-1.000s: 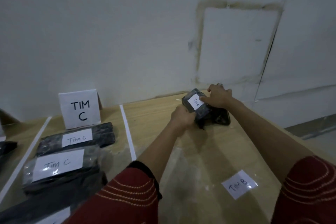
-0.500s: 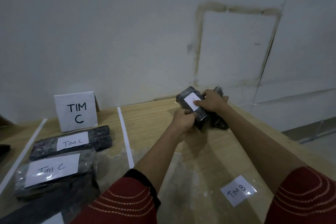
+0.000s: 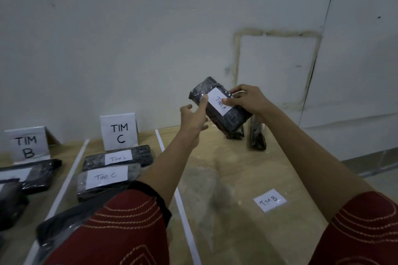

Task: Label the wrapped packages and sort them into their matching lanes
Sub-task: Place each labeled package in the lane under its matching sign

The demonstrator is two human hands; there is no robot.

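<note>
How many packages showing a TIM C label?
2, both in the lane before the TIM C sign: the far package by the sign, the near package just in front of it. A third package, closer still, is partly behind the left sleeve, label hidden.

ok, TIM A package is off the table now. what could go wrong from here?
1. Wrong lane: only the TIM B sign and TIM C sign show, no A lane in view, so the package might land in C, the nearest.
2. Slip: the right hand alone grips it, tilted in the air; the left hand only touches the edge of the TIM A label.
3. The loose TIM B label lies below the right arm and could get swept off.
</note>
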